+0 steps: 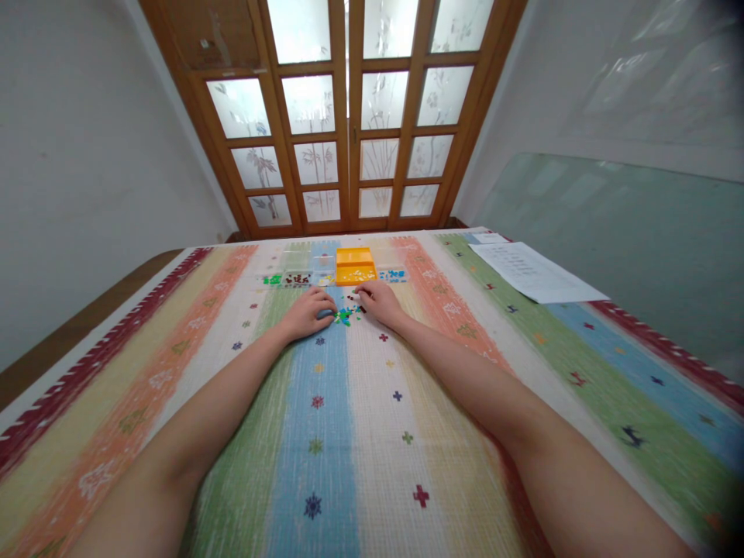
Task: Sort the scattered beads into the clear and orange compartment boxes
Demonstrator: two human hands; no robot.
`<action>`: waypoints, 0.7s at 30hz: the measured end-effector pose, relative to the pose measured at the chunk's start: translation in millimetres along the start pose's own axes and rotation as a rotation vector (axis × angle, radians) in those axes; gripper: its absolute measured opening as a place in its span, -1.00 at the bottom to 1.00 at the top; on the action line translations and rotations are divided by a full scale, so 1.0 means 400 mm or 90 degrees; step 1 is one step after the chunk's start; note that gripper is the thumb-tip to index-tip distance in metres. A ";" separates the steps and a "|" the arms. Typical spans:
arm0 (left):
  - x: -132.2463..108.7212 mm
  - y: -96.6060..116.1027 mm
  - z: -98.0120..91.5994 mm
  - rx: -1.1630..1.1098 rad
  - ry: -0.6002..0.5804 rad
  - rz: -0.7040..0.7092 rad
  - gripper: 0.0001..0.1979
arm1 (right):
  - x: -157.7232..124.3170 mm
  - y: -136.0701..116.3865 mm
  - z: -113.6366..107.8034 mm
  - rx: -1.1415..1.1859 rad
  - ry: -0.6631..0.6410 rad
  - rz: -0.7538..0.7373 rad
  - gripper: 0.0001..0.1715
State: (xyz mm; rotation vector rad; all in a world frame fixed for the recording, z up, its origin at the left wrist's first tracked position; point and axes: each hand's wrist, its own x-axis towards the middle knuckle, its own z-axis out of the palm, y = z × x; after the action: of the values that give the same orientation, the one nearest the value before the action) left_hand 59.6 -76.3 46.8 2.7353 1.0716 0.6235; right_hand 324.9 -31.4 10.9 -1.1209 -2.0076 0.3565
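A small pile of tiny green, blue, white and dark brown pieces (344,315) lies on the tablecloth between my hands. My left hand (308,313) rests at the pile's left edge, fingers bent, with a gap between thumb and index finger. On the other side, my right hand (380,304) is curled with its fingertips together above the brown pieces; whatever it pinches is too small to make out. Just beyond stands an open yellow box (356,277) with pale pieces inside. Clear boxes flank it, holding green pieces (272,280), brown pieces (297,279) and blue pieces (396,275).
A striped tablecloth (384,465) covers the table. Printed white sheets (535,271) lie at the far right. Behind the table are wooden doors with frosted panes (317,163), and a pale green glass panel (616,225) leans along the right wall.
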 end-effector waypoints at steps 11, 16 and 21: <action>0.004 -0.008 0.021 0.014 0.022 -0.015 -0.85 | 0.000 0.003 0.003 -0.006 -0.006 -0.005 -0.77; 0.006 -0.011 0.023 0.023 0.029 -0.043 -0.87 | 0.002 0.006 0.004 -0.003 -0.006 -0.002 -0.76; 0.002 -0.024 0.025 0.047 0.057 -0.073 -0.88 | 0.000 0.004 0.004 0.002 -0.006 -0.005 -0.77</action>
State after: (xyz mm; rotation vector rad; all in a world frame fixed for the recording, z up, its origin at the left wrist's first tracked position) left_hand 58.7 -68.5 35.4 2.7058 1.2853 0.7076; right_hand 324.9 -30.3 8.9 -1.1104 -2.0177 0.3616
